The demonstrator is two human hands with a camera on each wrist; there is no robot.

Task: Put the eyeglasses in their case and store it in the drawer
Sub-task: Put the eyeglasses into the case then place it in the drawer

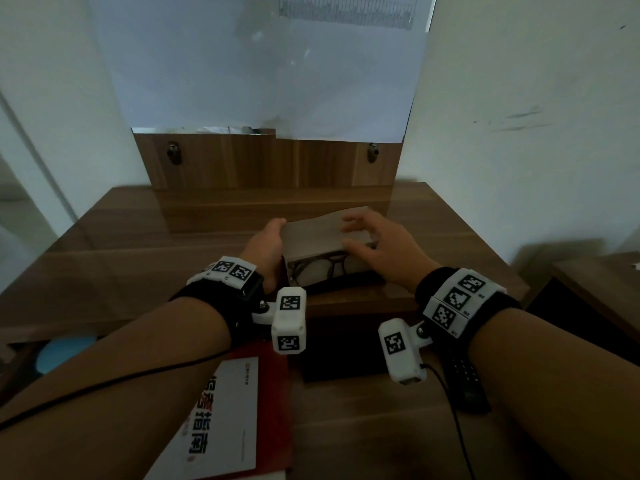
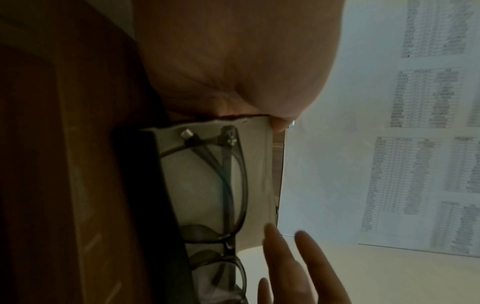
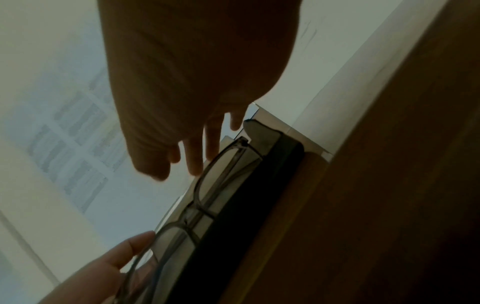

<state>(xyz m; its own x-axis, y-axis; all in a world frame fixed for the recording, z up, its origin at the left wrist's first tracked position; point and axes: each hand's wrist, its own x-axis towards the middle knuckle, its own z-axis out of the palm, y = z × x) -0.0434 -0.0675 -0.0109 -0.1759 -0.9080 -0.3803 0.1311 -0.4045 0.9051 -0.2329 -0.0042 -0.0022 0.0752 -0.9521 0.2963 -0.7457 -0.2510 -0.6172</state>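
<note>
An eyeglass case (image 1: 317, 233) with a grey lid and a black base lies near the front edge of the wooden desk (image 1: 138, 258); the lid stands partly raised. Dark-framed eyeglasses (image 1: 318, 270) lie folded inside, also seen in the left wrist view as eyeglasses (image 2: 233, 185) against the pale lining. My left hand (image 1: 273, 240) holds the case's left end, with the thumb (image 3: 127, 251) touching the frame. My right hand (image 1: 367, 237) is spread over the lid's right part, fingers (image 2: 280, 259) straight. Below the desk edge the drawer (image 1: 346, 431) is pulled out.
In the drawer lie a red and white booklet (image 1: 225, 410), a black box (image 1: 343, 362), a black remote (image 1: 465, 379) and a blue round thing (image 1: 62, 351). A mirror panel covered with paper (image 1: 263, 81) stands behind the case. Walls close in on both sides.
</note>
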